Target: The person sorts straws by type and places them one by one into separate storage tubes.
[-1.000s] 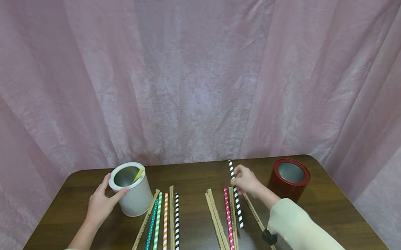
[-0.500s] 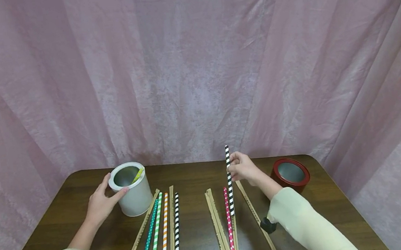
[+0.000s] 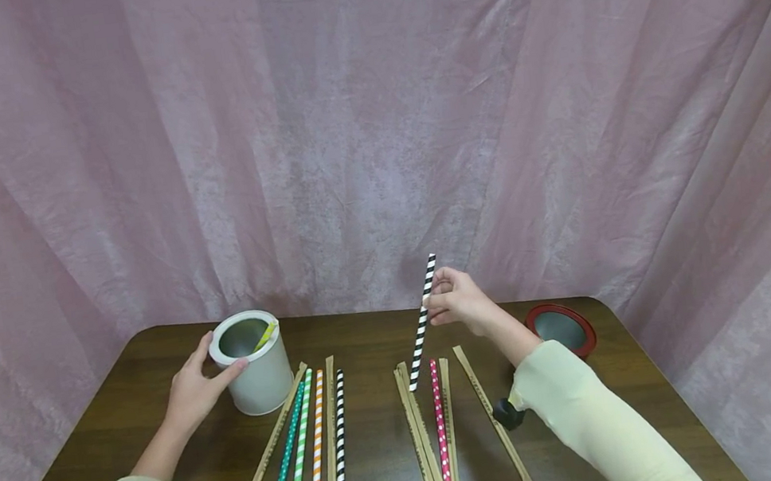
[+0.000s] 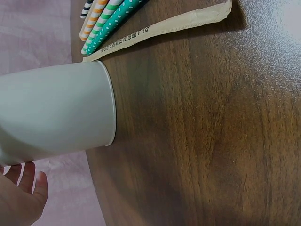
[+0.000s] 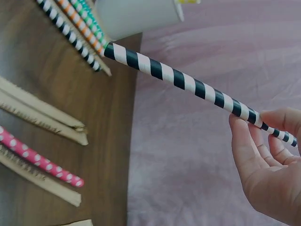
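Note:
My right hand [image 3: 461,302] pinches a black-and-white striped paper straw [image 3: 421,328] between thumb and fingers. The straw slants, raised above the table, its lower end overlapping paper-wrapped straws [image 3: 422,448] in the head view. In the right wrist view, the held straw [image 5: 188,84] points toward the white can. My left hand [image 3: 193,391] holds the rim of that white can [image 3: 263,384], thumb in front and fingers at the left side. The can stands upright with one yellow item [image 3: 265,336], straw-like, leaning inside. In the left wrist view, fingertips [image 4: 28,176] rest at the can's wall.
Right of the white can lie a teal dotted straw [image 3: 286,461], a green striped one [image 3: 303,435], an orange striped one [image 3: 317,437], a black striped one [image 3: 341,438] and wrapped straws. A pink dotted straw [image 3: 440,426] lies mid-right. A red can [image 3: 588,332] stands far right.
My right hand has lifted the black-and-white straw from beside the pink one, raised it and tilted its lower end leftward. The left hand and white can have stayed put.

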Motion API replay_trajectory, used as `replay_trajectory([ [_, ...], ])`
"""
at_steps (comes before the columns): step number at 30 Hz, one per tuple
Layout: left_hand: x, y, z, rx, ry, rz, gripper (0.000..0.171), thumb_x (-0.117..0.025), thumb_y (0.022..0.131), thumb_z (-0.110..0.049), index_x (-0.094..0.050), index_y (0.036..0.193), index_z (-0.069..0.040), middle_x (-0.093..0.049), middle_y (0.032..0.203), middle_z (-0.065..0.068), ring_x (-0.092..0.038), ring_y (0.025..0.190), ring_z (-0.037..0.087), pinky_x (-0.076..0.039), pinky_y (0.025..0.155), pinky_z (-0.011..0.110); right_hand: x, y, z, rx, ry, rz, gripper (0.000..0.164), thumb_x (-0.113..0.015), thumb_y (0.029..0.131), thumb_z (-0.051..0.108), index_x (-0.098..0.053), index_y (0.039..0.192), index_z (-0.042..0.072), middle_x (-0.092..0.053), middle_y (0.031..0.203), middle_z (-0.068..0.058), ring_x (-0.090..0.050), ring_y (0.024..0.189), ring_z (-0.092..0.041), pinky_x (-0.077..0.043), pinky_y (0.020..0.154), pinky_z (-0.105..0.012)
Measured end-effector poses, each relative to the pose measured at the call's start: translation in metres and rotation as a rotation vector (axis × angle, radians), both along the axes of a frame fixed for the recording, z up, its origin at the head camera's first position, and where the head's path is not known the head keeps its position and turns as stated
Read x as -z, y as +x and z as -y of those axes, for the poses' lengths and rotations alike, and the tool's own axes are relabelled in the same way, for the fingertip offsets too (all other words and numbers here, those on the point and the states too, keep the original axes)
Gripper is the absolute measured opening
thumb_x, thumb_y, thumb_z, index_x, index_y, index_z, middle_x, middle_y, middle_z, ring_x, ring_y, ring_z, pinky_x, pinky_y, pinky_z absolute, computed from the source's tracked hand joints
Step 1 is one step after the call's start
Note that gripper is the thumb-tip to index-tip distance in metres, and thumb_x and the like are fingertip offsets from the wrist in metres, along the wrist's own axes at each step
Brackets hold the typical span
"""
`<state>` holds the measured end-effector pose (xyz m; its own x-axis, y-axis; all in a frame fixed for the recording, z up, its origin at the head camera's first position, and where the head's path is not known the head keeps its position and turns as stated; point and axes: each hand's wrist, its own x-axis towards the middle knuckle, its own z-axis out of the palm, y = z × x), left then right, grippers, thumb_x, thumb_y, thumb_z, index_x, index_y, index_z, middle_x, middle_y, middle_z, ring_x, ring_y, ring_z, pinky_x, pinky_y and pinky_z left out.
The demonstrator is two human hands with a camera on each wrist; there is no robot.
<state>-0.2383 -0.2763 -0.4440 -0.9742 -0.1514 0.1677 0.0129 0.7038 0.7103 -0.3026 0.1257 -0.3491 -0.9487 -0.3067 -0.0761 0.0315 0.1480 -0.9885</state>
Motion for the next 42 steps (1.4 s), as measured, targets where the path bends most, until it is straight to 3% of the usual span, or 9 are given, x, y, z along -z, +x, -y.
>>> replay_trajectory([
  [10,-0.001,0.001,0.0,-0.001,0.002,0.003,0.088,-0.059,0.078,-0.049,-0.015,0.142,-0.007,-0.024,0.139,0.029,-0.024,0.125,0.049,-0.025,0.093,0.063,-0.034,0.001,0.017,-0.015,-0.101,-0.027,0.023,-0.053,0.077,-0.008,-0.041,0.094,0.001,-0.054,0.077,-0.003,-0.061,0.067,-0.014,-0.053,0.06,-0.027],
  [19,0.0,0.002,-0.001,-0.007,0.009,0.008,0.088,-0.059,0.078,-0.049,-0.015,0.142,-0.008,-0.024,0.14,0.029,-0.024,0.125,0.048,-0.025,0.093,0.063,-0.046,-0.002,0.044,0.054,-0.26,-0.049,0.029,-0.053,0.077,-0.009,-0.042,0.098,0.007,-0.053,0.084,-0.006,-0.062,0.067,-0.014,-0.052,0.057,-0.025],
  [30,0.003,0.003,-0.001,-0.008,0.012,-0.006,0.088,-0.06,0.077,-0.05,-0.016,0.142,-0.008,-0.024,0.14,0.028,-0.024,0.125,0.048,-0.025,0.093,0.064,-0.039,-0.003,0.08,0.16,-0.441,-0.113,0.022,-0.052,0.077,-0.007,-0.042,0.091,0.006,-0.052,0.077,-0.001,-0.062,0.063,-0.012,-0.052,0.054,-0.025],
  [36,0.006,0.003,-0.001,-0.01,0.019,-0.015,0.088,-0.06,0.077,-0.05,-0.017,0.142,-0.009,-0.025,0.14,0.028,-0.025,0.125,0.048,-0.026,0.091,0.064,-0.025,-0.002,0.101,0.157,-0.491,-0.153,0.02,-0.052,0.078,-0.006,-0.041,0.095,-0.001,-0.052,0.075,0.0,-0.061,0.061,-0.011,-0.052,0.054,-0.024],
  [42,0.006,0.003,-0.003,-0.008,0.025,-0.021,0.088,-0.06,0.077,-0.049,-0.017,0.142,-0.008,-0.026,0.14,0.027,-0.025,0.125,0.047,-0.026,0.092,0.064,-0.008,0.001,0.116,0.18,-0.499,-0.147,0.019,-0.054,0.077,-0.007,-0.044,0.088,0.005,-0.053,0.075,0.0,-0.061,0.061,-0.011,-0.052,0.054,-0.025],
])
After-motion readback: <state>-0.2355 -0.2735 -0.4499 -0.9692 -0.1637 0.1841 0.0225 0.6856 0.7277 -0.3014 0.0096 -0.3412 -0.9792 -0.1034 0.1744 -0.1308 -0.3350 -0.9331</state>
